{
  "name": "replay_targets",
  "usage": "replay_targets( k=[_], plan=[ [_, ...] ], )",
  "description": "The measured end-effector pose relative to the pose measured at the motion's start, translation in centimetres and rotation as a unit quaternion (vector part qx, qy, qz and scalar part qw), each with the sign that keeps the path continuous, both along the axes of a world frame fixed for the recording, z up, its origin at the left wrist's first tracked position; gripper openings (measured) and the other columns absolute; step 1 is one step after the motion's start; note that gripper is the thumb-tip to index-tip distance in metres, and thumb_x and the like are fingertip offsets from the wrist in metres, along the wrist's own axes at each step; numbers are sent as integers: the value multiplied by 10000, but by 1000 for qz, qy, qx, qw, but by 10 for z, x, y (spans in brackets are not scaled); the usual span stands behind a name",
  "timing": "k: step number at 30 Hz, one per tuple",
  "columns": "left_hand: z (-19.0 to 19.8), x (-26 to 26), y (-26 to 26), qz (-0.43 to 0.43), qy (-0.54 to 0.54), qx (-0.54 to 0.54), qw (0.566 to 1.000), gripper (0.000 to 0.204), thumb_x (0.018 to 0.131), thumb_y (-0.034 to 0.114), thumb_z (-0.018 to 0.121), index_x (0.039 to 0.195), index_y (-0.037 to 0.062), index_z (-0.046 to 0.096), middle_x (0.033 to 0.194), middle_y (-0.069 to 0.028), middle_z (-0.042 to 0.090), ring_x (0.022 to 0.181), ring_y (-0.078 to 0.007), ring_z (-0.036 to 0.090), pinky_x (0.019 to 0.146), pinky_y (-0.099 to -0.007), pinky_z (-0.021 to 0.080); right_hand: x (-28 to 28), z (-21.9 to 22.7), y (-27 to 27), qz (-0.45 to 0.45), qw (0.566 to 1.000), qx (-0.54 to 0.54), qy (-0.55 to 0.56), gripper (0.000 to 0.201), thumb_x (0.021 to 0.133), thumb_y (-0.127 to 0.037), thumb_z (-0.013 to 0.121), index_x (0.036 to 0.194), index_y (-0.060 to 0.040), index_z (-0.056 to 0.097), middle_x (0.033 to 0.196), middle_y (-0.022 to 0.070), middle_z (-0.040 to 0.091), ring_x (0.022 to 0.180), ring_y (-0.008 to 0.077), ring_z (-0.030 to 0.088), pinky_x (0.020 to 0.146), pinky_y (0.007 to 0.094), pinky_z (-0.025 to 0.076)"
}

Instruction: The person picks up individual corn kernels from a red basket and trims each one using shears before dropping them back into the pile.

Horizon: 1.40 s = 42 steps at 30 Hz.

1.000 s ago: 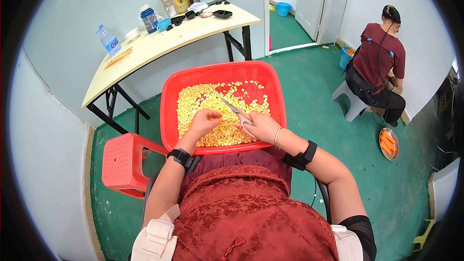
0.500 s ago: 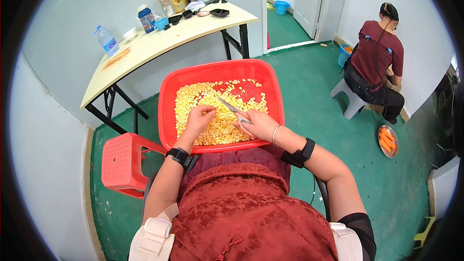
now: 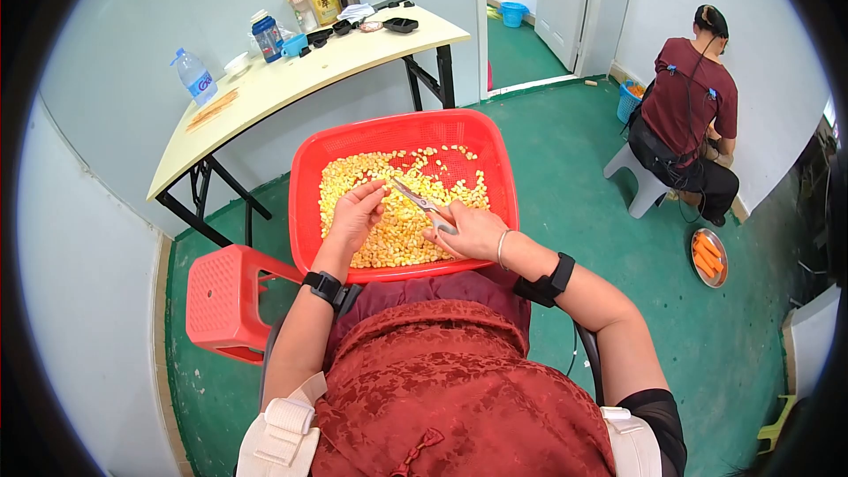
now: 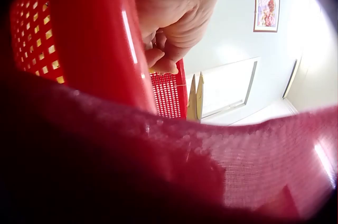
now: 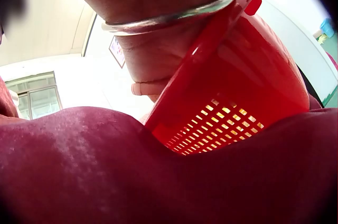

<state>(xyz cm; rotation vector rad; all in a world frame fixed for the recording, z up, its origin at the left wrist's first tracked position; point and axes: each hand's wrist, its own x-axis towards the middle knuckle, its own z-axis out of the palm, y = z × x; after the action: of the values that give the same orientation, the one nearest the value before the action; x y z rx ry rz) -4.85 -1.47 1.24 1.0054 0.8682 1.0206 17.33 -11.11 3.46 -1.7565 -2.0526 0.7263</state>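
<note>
A red basket (image 3: 305,203) of loose yellow corn kernels (image 3: 397,238) rests at the lap. Above the kernels my right hand (image 3: 473,231) grips scissors (image 3: 415,197) by the handles, the blades pointing up and left. My left hand (image 3: 356,212) is beside the blade tips, thumb and fingertips pinched together. In the left wrist view a small yellow piece (image 4: 153,70) shows at the fingertips of the left hand (image 4: 174,18), and the scissor blades (image 4: 195,97) stand slightly apart. The right wrist view shows the right hand (image 5: 153,65) partly behind the basket's wall (image 5: 237,71).
A red stool (image 3: 212,296) stands left of the basket. Bottles, a cup and black trays stand on the table (image 3: 265,93) behind it. At the right another person (image 3: 693,97) sits on a grey stool (image 3: 632,177), near a metal bowl (image 3: 709,274) of orange pieces.
My left hand has turned and moved slightly left and up, its fingertips now close to the blade tips. The right hand still grips the scissors, with little movement.
</note>
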Motion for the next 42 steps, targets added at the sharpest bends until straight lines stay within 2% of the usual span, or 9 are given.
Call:
replay_targets(
  k=[7, 12, 16, 24, 34, 37, 42],
  plan=[
    [-3, 0, 1, -11, 17, 52, 998, 317, 843, 82, 632, 1147, 21, 561, 809, -2, 621, 595, -50, 537, 484, -161, 403, -2, 7, -7, 17, 999, 20, -35, 618, 820, -573, 492, 1147, -51, 549, 908, 187, 627, 863, 359, 619, 762, 411, 490],
    [-5, 1, 1, -11, 35, 74, 997, 404, 838, 78, 636, 1217, 25, 505, 774, 12, 602, 580, -47, 538, 477, -157, 395, 0, 1, -4, 15, 999, 15, -28, 617, 811, -553, 514, 1060, 11, 550, 912, 195, 637, 858, 351, 625, 753, 411, 492],
    [-4, 2, 0, -15, 45, 81, 996, 406, 834, 75, 639, 1216, 31, 507, 787, 8, 608, 580, -47, 542, 476, -154, 393, 0, -4, -1, 16, 999, 17, -27, 610, 805, -535, 525, 997, 44, 545, 916, 205, 642, 858, 354, 626, 756, 410, 491],
    [-7, 0, -2, -28, 63, 89, 994, 445, 832, 76, 638, 1241, 17, 472, 846, -19, 612, 593, -54, 553, 480, -155, 392, 1, -3, -1, 14, 1000, 8, -24, 526, 802, -462, 515, 990, 27, 558, 931, 207, 642, 875, 349, 626, 772, 409, 490],
    [-6, 2, -3, -18, 79, 91, 993, 462, 832, 85, 640, 1250, 8, 458, 836, -33, 618, 582, -58, 553, 472, -157, 384, 4, -13, 5, 30, 999, 32, -19, 466, 831, -417, 514, 972, 23, 571, 915, 224, 638, 855, 360, 626, 761, 426, 489],
    [-6, 2, -2, -17, 84, 97, 992, 465, 832, 95, 644, 1249, 5, 457, 822, -33, 619, 574, -56, 550, 465, -157, 381, 4, -5, 2, 50, 998, 33, -4, 471, 844, -411, 515, 955, 44, 563, 885, 236, 634, 835, 369, 625, 740, 434, 489],
    [-3, 3, -3, -4, 95, 105, 990, 435, 832, 118, 651, 1220, 6, 488, 790, -26, 616, 544, -54, 527, 460, -163, 384, 6, -16, 11, 10, 997, 2, 72, 469, 847, -399, 523, 914, 65, 551, 842, 237, 632, 792, 368, 631, 701, 426, 491]
  ],
)
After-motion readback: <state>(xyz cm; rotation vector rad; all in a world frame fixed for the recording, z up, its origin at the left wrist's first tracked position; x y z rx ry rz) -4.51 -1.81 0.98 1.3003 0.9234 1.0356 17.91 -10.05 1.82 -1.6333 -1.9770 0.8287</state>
